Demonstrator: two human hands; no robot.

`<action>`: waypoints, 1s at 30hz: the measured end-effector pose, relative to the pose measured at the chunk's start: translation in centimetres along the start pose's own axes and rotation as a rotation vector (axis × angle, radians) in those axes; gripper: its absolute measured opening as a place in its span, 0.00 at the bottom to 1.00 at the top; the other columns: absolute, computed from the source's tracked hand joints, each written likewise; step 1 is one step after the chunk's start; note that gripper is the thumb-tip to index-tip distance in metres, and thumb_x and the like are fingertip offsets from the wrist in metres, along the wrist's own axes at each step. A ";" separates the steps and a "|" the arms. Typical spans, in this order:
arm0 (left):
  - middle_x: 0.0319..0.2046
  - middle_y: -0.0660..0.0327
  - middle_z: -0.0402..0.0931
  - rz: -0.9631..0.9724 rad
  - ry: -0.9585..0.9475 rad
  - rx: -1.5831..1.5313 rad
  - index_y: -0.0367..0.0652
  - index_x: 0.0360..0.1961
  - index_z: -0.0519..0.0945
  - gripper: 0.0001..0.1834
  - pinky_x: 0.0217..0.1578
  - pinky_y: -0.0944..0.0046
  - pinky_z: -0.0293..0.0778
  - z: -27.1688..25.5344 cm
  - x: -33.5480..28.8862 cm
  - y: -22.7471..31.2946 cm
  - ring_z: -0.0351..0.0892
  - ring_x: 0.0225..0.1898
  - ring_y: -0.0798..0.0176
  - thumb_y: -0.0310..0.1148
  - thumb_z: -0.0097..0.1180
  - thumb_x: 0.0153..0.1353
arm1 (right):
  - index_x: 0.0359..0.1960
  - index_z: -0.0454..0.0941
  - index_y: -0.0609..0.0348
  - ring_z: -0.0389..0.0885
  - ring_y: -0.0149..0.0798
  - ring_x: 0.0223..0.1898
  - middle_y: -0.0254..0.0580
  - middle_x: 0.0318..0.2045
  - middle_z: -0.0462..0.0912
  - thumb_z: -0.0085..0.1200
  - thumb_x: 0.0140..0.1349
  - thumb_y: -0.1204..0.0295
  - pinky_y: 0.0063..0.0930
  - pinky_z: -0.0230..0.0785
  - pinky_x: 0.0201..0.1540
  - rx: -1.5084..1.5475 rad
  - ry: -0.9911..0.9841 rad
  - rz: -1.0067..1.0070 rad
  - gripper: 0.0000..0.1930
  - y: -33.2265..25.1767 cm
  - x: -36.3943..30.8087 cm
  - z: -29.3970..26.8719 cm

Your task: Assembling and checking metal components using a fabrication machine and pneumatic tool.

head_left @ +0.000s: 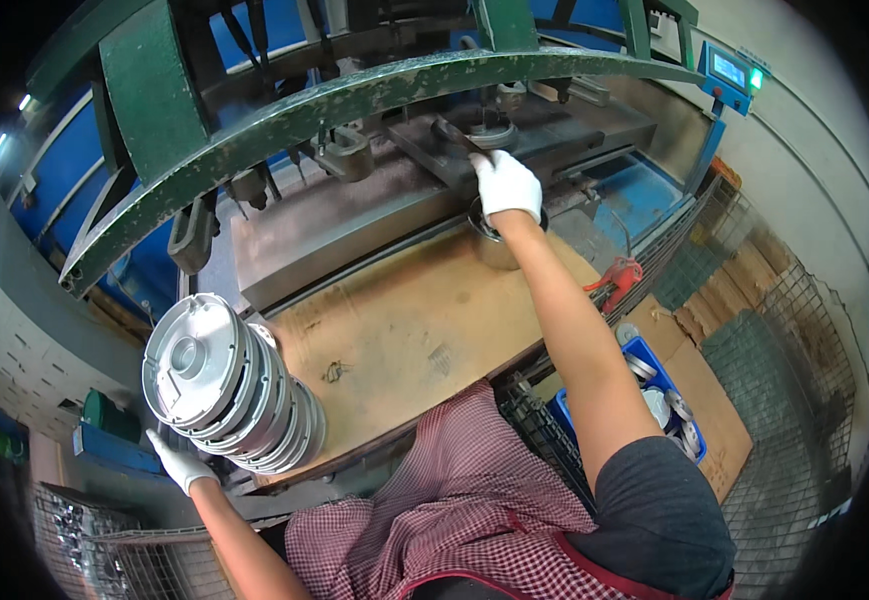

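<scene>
Your hands are well apart. Your right hand (507,188) clasps a dark tool (461,138), just beyond the metal pot (495,252). Your left hand (178,463), fingers extended, is beside the silver disc stack (244,392); contact unclear.

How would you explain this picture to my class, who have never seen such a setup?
There is one picture, taken by a wide fisheye camera on a worker's head, looking down; that is why straight edges bend. No robot here: the arms are the worker's, in white gloves. Ahead stands a machine with a green frame. The right hand grips a slim dark tool reaching over the machine's bed; its exact kind is unclear. The left hand is open beside a stack of round silvery metal parts; whether it touches them is hard to tell. The stack stands on a wooden tabletop, with a metal pot below the right hand.
</scene>
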State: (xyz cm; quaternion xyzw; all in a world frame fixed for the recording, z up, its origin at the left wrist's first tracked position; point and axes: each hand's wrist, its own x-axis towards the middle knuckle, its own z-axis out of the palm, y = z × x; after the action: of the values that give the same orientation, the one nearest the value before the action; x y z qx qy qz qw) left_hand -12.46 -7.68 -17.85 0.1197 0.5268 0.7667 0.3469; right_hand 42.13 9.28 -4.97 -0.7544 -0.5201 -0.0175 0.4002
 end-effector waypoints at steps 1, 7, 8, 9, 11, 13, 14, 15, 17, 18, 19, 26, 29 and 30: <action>0.68 0.54 0.60 -0.005 0.026 -0.008 0.46 0.68 0.61 0.40 0.66 0.49 0.50 -0.1 0.0 0.2 0.57 0.69 0.52 0.63 0.41 0.65 | 0.45 0.80 0.54 0.79 0.57 0.47 0.55 0.44 0.82 0.42 0.66 0.50 0.46 0.70 0.52 0.000 -0.009 -0.001 0.23 -0.2 -0.7 0.7; 0.67 0.53 0.61 0.057 -0.044 -0.002 0.44 0.67 0.63 0.41 0.66 0.48 0.49 -1.7 1.5 0.1 0.57 0.68 0.52 0.65 0.40 0.64 | 0.51 0.79 0.56 0.81 0.50 0.43 0.55 0.42 0.83 0.57 0.59 0.53 0.34 0.70 0.48 0.491 -0.282 -0.103 0.24 -3.9 -3.7 4.5; 0.67 0.53 0.61 0.072 -0.059 0.008 0.44 0.67 0.63 0.41 0.66 0.47 0.49 -1.6 1.6 -0.1 0.58 0.67 0.52 0.66 0.40 0.64 | 0.50 0.79 0.60 0.81 0.47 0.39 0.55 0.40 0.83 0.61 0.57 0.55 0.33 0.70 0.46 0.649 -0.362 0.004 0.25 -4.7 -3.6 5.1; 0.67 0.53 0.61 0.068 -0.077 0.002 0.44 0.66 0.63 0.41 0.65 0.47 0.50 -1.1 1.4 -0.1 0.58 0.67 0.52 0.65 0.40 0.64 | 0.49 0.79 0.57 0.80 0.52 0.42 0.55 0.41 0.83 0.58 0.58 0.56 0.36 0.71 0.46 0.512 -0.295 -0.067 0.22 -4.9 -2.9 6.5; 0.66 0.52 0.61 0.070 -0.069 0.011 0.43 0.66 0.64 0.41 0.65 0.47 0.51 1.5 -0.9 0.8 0.59 0.67 0.52 0.65 0.41 0.64 | 0.49 0.79 0.54 0.79 0.58 0.46 0.57 0.42 0.82 0.55 0.60 0.59 0.39 0.71 0.46 0.422 -0.168 -0.187 0.19 -4.9 -0.3 9.5; 0.66 0.51 0.60 0.075 -0.053 -0.003 0.42 0.66 0.64 0.41 0.65 0.46 0.52 0.6 -0.2 0.7 0.59 0.67 0.51 0.64 0.41 0.64 | 0.57 0.75 0.56 0.75 0.47 0.58 0.47 0.56 0.78 0.59 0.59 0.56 0.36 0.65 0.56 0.384 -0.226 -0.146 0.26 -7.8 -0.8 9.2; 0.66 0.51 0.60 0.069 -0.056 0.001 0.42 0.66 0.63 0.41 0.65 0.46 0.52 0.4 -0.4 0.7 0.59 0.67 0.51 0.64 0.41 0.64 | 0.57 0.75 0.56 0.75 0.47 0.58 0.47 0.56 0.78 0.59 0.59 0.56 0.36 0.65 0.56 0.383 -0.246 -0.148 0.26 -8.1 -0.7 10.6; 0.65 0.49 0.62 0.081 -0.047 -0.017 0.40 0.65 0.64 0.40 0.64 0.49 0.54 0.4 -0.2 0.7 0.61 0.65 0.52 0.62 0.42 0.66 | 0.57 0.75 0.56 0.73 0.49 0.60 0.46 0.58 0.76 0.59 0.59 0.56 0.37 0.64 0.58 0.375 -0.252 -0.226 0.26 -8.6 0.2 11.0; 0.64 0.49 0.63 0.091 -0.059 -0.028 0.39 0.65 0.65 0.39 0.64 0.50 0.55 0.1 0.4 0.7 0.63 0.63 0.53 0.61 0.42 0.66 | 0.58 0.74 0.55 0.71 0.51 0.61 0.45 0.59 0.75 0.60 0.59 0.57 0.38 0.63 0.59 0.364 -0.256 -0.304 0.27 -8.1 0.8 11.3; 0.63 0.48 0.63 0.109 -0.065 -0.037 0.38 0.64 0.65 0.38 0.63 0.52 0.57 0.0 0.4 0.8 0.64 0.62 0.53 0.60 0.43 0.67 | 0.55 0.76 0.56 0.75 0.48 0.55 0.45 0.53 0.78 0.57 0.61 0.58 0.36 0.65 0.55 0.467 -0.282 -0.218 0.23 -8.1 0.3 11.3; 0.62 0.48 0.64 0.109 -0.044 -0.053 0.37 0.64 0.66 0.37 0.62 0.54 0.58 -0.1 0.4 0.9 0.66 0.60 0.55 0.59 0.43 0.67 | 0.53 0.77 0.57 0.78 0.46 0.49 0.45 0.46 0.81 0.54 0.62 0.60 0.34 0.68 0.50 0.569 -0.307 -0.130 0.21 -8.0 -0.1 10.9; 0.64 0.49 0.62 0.124 -0.065 -0.026 0.39 0.65 0.65 0.38 0.64 0.52 0.55 0.7 -0.4 1.5 0.63 0.63 0.53 0.61 0.41 0.67 | 0.43 0.83 0.60 0.76 0.29 0.20 0.41 0.27 0.83 0.60 0.59 0.54 0.25 0.70 0.30 0.486 -0.118 -0.104 0.21 -8.0 -8.7 5.9; 0.66 0.50 0.61 0.099 -0.052 -0.037 0.41 0.65 0.65 0.38 0.65 0.48 0.52 1.1 -0.8 1.5 0.59 0.66 0.51 0.62 0.40 0.67 | 0.41 0.82 0.57 0.83 0.51 0.37 0.52 0.35 0.84 0.56 0.60 0.51 0.40 0.74 0.43 0.388 0.115 -0.374 0.21 -10.3 -12.1 6.8; 0.66 0.50 0.61 0.099 -0.062 -0.031 0.41 0.65 0.65 0.38 0.65 0.48 0.52 1.0 -0.8 1.5 0.59 0.66 0.51 0.62 0.40 0.67 | 0.39 0.82 0.53 0.81 0.54 0.41 0.51 0.38 0.83 0.52 0.62 0.52 0.45 0.73 0.45 0.370 0.112 -0.409 0.18 -11.3 -12.6 7.2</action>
State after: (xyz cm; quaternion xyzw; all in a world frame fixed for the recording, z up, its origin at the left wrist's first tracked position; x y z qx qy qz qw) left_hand -11.96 -7.74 -15.94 0.1639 0.4975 0.7869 0.3263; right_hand 24.52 5.57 -8.79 -0.5459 -0.6327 -0.0443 0.5475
